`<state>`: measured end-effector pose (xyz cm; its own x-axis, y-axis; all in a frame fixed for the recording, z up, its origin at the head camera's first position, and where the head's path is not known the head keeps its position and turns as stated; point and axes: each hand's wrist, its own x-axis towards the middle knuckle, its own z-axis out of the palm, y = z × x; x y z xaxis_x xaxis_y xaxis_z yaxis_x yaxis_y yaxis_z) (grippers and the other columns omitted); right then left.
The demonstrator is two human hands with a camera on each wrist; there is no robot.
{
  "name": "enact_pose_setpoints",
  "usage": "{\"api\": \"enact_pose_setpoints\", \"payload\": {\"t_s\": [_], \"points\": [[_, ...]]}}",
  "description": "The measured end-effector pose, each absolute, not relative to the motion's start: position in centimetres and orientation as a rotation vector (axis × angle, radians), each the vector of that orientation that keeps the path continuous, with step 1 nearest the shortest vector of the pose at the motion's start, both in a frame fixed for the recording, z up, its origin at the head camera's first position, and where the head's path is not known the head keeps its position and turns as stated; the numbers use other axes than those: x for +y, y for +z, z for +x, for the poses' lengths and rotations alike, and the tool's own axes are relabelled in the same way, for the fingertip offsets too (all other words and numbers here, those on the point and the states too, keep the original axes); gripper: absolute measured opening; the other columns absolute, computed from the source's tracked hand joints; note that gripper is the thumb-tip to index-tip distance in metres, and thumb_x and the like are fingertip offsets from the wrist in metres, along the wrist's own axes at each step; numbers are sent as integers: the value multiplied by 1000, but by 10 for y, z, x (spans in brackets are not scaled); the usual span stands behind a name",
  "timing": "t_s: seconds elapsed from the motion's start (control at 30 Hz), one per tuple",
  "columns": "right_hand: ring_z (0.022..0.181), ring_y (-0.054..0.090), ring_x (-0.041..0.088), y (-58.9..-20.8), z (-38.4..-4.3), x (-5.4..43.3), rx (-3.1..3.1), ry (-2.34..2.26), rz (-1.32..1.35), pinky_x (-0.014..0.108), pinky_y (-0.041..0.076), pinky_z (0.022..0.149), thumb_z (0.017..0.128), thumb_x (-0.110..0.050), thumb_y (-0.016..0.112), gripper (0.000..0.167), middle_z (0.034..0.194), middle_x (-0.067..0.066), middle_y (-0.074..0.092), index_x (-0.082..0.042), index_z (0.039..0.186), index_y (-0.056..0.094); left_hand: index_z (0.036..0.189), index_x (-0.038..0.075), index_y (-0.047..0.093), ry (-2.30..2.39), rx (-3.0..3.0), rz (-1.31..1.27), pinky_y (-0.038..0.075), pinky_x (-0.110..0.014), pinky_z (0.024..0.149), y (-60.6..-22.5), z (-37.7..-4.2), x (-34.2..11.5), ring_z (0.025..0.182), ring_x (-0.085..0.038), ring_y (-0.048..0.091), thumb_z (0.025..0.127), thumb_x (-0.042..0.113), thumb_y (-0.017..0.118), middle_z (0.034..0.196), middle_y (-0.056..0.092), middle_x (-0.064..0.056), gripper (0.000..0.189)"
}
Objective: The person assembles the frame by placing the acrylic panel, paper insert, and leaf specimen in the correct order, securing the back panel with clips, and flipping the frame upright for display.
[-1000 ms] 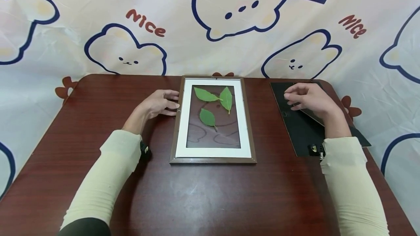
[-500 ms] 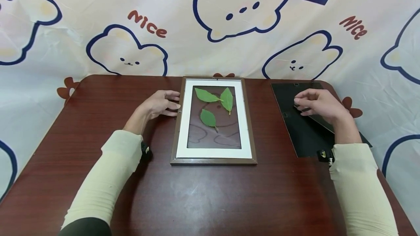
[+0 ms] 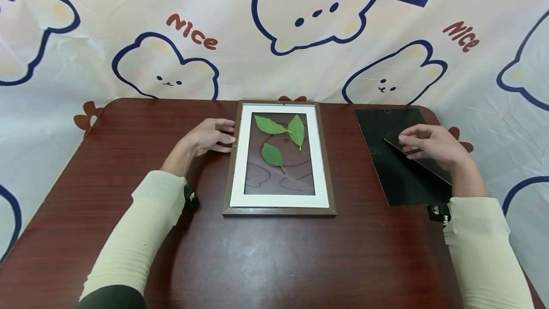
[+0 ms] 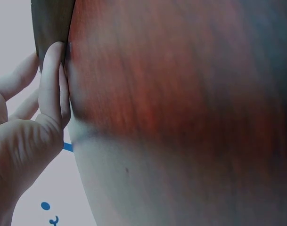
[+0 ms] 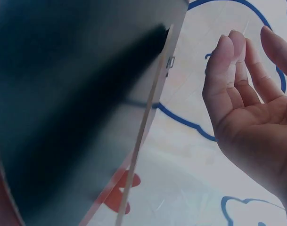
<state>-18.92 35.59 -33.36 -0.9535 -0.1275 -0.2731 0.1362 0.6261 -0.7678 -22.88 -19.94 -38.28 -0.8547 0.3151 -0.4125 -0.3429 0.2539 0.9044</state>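
A brown picture frame [image 3: 279, 211] with a white mat lies flat on the table, and three green leaves [image 3: 272, 154] show in its window. Against the frame's left side rest the fingertips of my left hand [image 3: 201, 137], fingers extended; the left wrist view shows them at the brown edge [image 4: 51, 23]. To the right lies a black backing board [image 3: 377, 170]. A smaller dark panel [image 3: 433, 168] sits askew over it, its thin pale edge [image 5: 152, 94] seen in the right wrist view. My right hand [image 3: 435, 146] hovers over that panel, fingers loosely bent around nothing.
The dark red wooden table [image 3: 274, 261] has rounded far corners. Behind it hangs a white cloth [image 3: 240, 70] printed with cartoon bears. The backing board lies near the table's right edge.
My right hand has shifted right and a little nearer to me, uncovering more of the dark panel's far end. My left hand, the frame and the leaves stay put.
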Motion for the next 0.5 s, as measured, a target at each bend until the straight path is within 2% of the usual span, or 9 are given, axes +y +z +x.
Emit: {"api": "enact_pose_setpoints", "payload": {"t_s": [0.13,0.5], "points": [[90,69,16,-335,-187,362,2548,-1239,37,35,62,78,101,-34,65,52,112,7,66,7,131,55,157,-3,27,1646,2014,-24,59,-38,90,-383,-228,-200,115,-30,56,99,-6,58,152,34,-26,66],[89,68,10,-342,-178,389,2511,-1252,88,35,62,78,101,-37,64,58,105,-5,65,9,134,51,157,-2,28,1640,2012,-37,58,-38,90,-385,-230,-199,115,-30,57,99,-7,58,151,35,-23,66]]}}
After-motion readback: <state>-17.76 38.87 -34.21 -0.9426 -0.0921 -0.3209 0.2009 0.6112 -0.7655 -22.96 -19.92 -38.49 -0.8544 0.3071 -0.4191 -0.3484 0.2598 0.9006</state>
